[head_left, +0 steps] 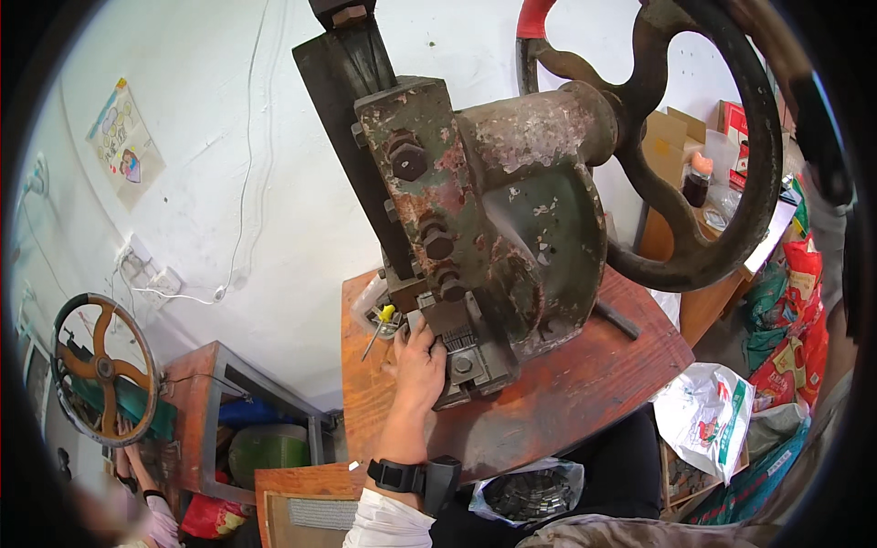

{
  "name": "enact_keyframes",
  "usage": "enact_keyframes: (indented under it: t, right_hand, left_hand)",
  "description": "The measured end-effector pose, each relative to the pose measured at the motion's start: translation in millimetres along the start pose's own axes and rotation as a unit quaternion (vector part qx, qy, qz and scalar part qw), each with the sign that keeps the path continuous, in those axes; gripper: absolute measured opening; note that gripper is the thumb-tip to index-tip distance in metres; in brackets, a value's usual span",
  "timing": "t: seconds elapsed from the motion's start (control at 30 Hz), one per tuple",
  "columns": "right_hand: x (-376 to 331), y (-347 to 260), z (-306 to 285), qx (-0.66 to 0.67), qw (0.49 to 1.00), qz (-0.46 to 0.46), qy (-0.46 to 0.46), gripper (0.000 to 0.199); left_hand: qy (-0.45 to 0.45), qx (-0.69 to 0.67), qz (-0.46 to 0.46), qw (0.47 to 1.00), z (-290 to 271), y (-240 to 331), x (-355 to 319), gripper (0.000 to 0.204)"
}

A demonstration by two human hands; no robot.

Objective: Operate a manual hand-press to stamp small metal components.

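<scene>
The press die (461, 352) is touched by the left hand (417, 365), fingers loosely curled; no pressing is shown yet; the right hand is unseen.

The person's left hand (418, 363) is bare, with no glove and no ring that shows. On the wrist sits a black strap (395, 476) with a ridged buckle-like block on top, and beside it a dark, rounded tab (442, 482) hangs off the band; it may be part of a worn device, though the fisheye blur near the lower edge leaves that unsure. Below the strap begins a white sleeve (388, 525), loosely creased and pushed up to the wrist. The lap shows dark clothing (614, 477), probably black trousers or an apron.
</scene>
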State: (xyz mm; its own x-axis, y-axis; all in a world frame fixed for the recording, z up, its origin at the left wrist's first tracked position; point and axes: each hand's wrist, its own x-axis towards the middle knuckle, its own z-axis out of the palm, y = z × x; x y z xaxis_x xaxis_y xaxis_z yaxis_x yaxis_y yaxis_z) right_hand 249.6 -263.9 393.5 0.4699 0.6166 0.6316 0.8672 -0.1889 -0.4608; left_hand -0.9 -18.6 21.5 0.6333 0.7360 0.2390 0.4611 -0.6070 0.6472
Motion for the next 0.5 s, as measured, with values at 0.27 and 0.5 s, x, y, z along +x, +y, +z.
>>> enact_keyframes:
  t: [0.27,0.5]
  right_hand:
    - [-178.6,115.1,154.6,0.01,0.92,0.036,0.391,0.057]
    - [-201.0,144.2,170.2,0.188,0.906,0.072,0.371,0.04]
  left_hand:
    - [0.018,-0.041,-0.009,0.999,-10.5,-26.6,-9.5,0.036]
    - [-0.02,-0.069,-0.024,0.997,-8.3,-19.9,-4.2,0.037]
